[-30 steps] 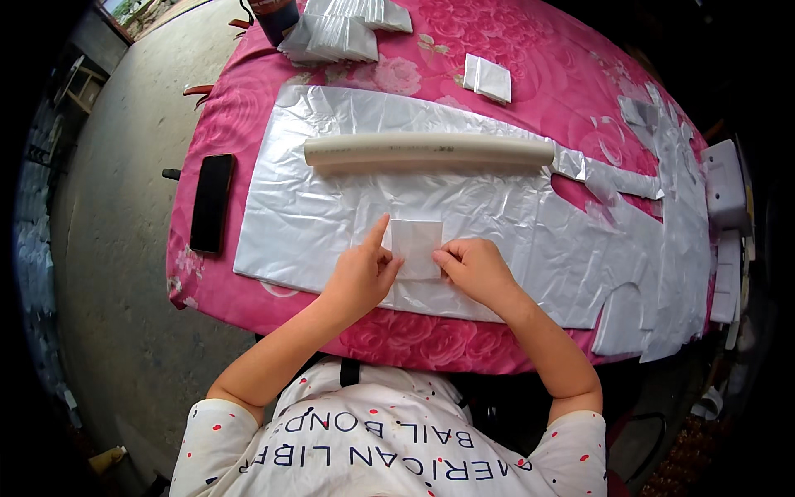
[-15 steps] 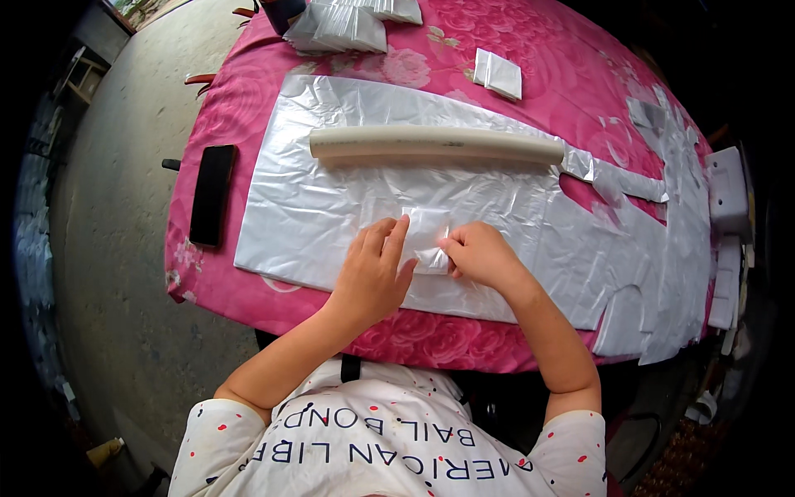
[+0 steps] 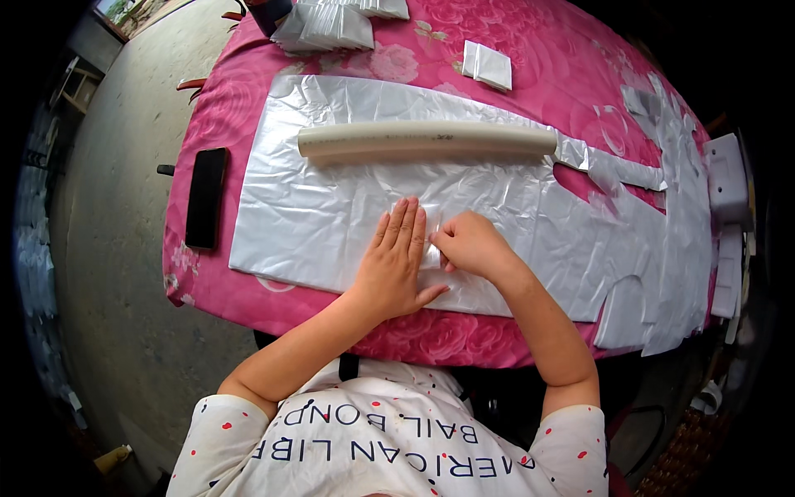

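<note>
My left hand (image 3: 396, 263) lies flat with fingers stretched out, pressing on a small folded piece of clear plastic (image 3: 433, 255), most of which it covers. At the right edge of that piece, my right hand (image 3: 470, 244) is closed in a pinch on the plastic. Both rest over a wide spread of silvery-white plastic bags (image 3: 306, 207), layered flat, with cut-out handle shapes toward the right. Beyond my hands a long cream pipe (image 3: 422, 141) lies across the bags.
A pink flowered cloth (image 3: 464, 344) covers the table. Near its left edge lies a black phone (image 3: 207, 199). Folded plastic packets (image 3: 331, 29) are piled at the back, and a small folded packet (image 3: 487, 65) sits farther right. White plastic boxes (image 3: 729, 182) stand past the right edge.
My left hand has flattened and slid right over the small folded plastic, covering more of it. My right hand stays pinched at its edge, slightly higher. The view has shifted slightly.
</note>
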A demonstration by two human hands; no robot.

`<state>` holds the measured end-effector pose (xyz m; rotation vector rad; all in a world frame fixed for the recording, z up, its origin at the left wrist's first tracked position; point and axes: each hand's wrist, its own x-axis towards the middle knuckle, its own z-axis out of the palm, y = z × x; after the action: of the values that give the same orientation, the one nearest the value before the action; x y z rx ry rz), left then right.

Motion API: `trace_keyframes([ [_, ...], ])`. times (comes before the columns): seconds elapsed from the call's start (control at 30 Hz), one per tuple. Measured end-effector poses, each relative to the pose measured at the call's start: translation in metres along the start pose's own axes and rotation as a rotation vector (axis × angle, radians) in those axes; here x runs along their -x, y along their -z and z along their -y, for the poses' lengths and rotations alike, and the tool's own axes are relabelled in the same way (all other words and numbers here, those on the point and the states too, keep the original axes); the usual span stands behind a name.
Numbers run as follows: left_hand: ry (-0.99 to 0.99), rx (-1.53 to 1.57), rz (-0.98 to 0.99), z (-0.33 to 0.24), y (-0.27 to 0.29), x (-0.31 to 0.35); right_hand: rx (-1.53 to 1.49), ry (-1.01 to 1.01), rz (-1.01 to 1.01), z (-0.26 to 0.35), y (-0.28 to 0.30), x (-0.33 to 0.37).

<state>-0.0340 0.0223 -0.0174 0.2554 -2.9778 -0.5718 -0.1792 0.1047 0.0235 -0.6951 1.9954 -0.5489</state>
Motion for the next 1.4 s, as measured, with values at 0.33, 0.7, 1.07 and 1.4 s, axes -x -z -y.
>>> trace_keyframes([
  [0.33,-0.005,0.012,-0.024,-0.001,-0.004,0.000,0.440,0.184,-0.204,0.002,-0.004,0.026],
  [0.7,0.061,1.020,-0.116,0.008,0.026,0.095,0.453,0.747,-0.461,0.012,-0.025,0.029],
  [1.07,1.283,1.825,0.109,0.021,0.033,0.207,0.411,0.800,-0.267,0.022,-0.142,0.024],
  [1.4,0.898,1.140,0.011,0.029,0.041,0.206,0.646,0.997,0.301,0.077,-0.151,0.057],
])
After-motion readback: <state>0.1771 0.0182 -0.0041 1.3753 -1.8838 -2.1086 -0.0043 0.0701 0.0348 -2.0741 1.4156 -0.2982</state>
